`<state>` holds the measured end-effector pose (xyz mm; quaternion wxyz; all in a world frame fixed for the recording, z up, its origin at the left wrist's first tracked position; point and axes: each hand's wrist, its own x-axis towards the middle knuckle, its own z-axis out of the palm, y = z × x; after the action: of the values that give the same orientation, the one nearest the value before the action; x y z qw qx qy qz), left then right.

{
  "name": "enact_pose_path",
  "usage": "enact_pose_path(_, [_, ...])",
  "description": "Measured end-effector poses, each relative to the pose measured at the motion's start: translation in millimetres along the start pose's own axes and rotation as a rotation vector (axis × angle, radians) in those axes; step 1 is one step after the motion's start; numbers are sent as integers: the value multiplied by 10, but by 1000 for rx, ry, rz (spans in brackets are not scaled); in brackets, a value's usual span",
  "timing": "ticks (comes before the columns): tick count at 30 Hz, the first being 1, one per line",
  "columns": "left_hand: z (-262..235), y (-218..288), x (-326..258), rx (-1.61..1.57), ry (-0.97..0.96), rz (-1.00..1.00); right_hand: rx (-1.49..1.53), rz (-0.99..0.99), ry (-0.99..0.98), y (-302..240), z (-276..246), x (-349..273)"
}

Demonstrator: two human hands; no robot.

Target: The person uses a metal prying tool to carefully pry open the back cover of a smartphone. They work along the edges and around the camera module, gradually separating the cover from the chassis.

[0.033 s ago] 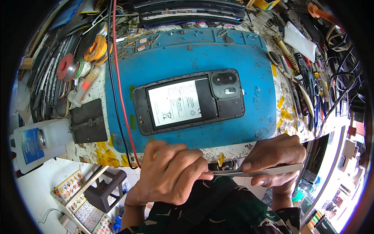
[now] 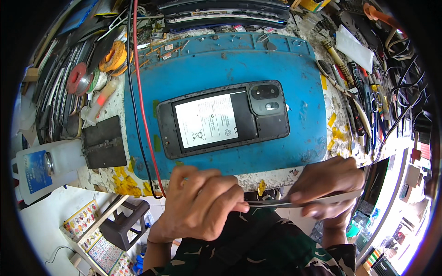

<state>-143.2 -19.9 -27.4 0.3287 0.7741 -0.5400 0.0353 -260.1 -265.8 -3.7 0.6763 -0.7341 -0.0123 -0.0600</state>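
In front of my body, below the bench's near edge, I hold a pair of grey metal tweezers (image 2: 340, 198) level. My left hand (image 2: 202, 200) is closed, its thumb and fingers pinched at the narrow tip end. My right hand (image 2: 328, 181) grips the wider part between thumb and fingers and is slightly blurred. Beyond both hands a black phone (image 2: 269, 131) lies on a blue repair mat (image 2: 221, 69), back side up with its cover off. A white-labelled battery (image 2: 207, 120) fills its middle, and a camera module (image 2: 265, 98) sits at its right end.
Red and black cables (image 2: 144, 110) cross the mat's left side. To the left are solder spools (image 2: 78, 79), a dark flat panel (image 2: 105, 142) and a white bottle (image 2: 39, 172). Several hand tools (image 2: 357, 106) crowd the right. Stacked phones (image 2: 225, 16) stand behind.
My right hand has shifted slightly to the right along with the tweezers' wide end. My left hand stays almost in place, and the phone has not moved.
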Motion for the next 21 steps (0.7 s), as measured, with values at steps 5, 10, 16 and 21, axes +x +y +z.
enact_pose_path(5, [-88,-15,-187,-232,-71,57,105,-247,77,105,-302,194])
enact_pose_path(10, [21,59,-296,-403,-250,267,-158,-16,-52,126,-513,342])
enact_pose_path(16, [-262,25,-285,-212,-120,73,-230,72,-256,134,-573,599])
enact_pose_path(21, [-320,-273,-286,192,154,-244,-194,-144,-364,264,-590,758])
